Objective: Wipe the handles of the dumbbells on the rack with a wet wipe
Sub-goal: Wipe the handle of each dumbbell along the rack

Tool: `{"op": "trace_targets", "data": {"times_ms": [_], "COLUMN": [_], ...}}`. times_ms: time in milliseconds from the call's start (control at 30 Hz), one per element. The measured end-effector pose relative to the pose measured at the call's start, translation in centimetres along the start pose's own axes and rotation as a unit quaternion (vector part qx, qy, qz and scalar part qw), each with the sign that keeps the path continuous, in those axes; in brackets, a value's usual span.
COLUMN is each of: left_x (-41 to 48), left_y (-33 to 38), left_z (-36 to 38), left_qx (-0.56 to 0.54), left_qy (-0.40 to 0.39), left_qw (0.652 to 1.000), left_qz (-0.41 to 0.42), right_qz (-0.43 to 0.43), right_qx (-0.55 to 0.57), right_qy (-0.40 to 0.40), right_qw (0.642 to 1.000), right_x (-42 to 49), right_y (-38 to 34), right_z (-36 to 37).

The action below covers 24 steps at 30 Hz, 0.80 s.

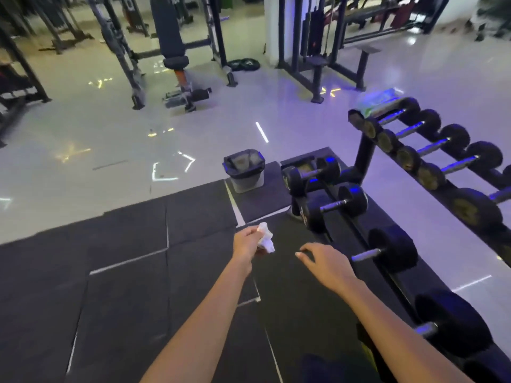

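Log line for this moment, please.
left hand: grips crumpled wipe | right hand: open, empty | wipe: off dumbbells | bin: ahead, beyond hands

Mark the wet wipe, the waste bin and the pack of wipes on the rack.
wet wipe (266, 238): head view, its crumpled white middle.
waste bin (248, 184): head view, its grey front wall.
pack of wipes (379, 101): head view, its top face.

from the right hand (326, 265), dumbbells (392, 248) on the rack (365, 153) crowd 12 to 4 o'clock, one handle end near at 3. a lined bin (244, 172) stands at 11. bare mat (124, 272) lies open at 9, past the left hand (246, 241).
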<state>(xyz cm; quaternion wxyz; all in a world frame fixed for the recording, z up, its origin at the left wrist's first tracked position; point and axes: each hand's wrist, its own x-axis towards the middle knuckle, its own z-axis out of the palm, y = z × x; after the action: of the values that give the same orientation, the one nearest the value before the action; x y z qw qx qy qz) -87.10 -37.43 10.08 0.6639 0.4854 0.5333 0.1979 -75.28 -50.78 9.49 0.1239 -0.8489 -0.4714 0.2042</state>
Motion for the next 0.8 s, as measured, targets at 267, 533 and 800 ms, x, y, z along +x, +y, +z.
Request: {"op": "trace_targets", "data": {"times_ms": [267,533,800], "left_x": [14.9,28.4,41.2], "left_y": [8.9,19.0,23.6], "left_z": [4.3,12.1,17.9], "left_qx": [0.051,0.087,0.140], "left_qy": [-0.033,-0.096,-0.151], "left_qw": [0.998,0.991,0.979], "left_qz": [0.035,0.020,-0.010], "right_qz": [0.046,0.068,0.146], "right_qx": [0.017,0.032,0.084], "right_qy": [0.022,0.041,0.053], "right_qw": [0.999,0.996,0.984], "right_x": [16.1,32.1,42.7], "right_y": [1.4,3.7,7.1], "right_z": [-2.7,-9.8,-11.4]}}
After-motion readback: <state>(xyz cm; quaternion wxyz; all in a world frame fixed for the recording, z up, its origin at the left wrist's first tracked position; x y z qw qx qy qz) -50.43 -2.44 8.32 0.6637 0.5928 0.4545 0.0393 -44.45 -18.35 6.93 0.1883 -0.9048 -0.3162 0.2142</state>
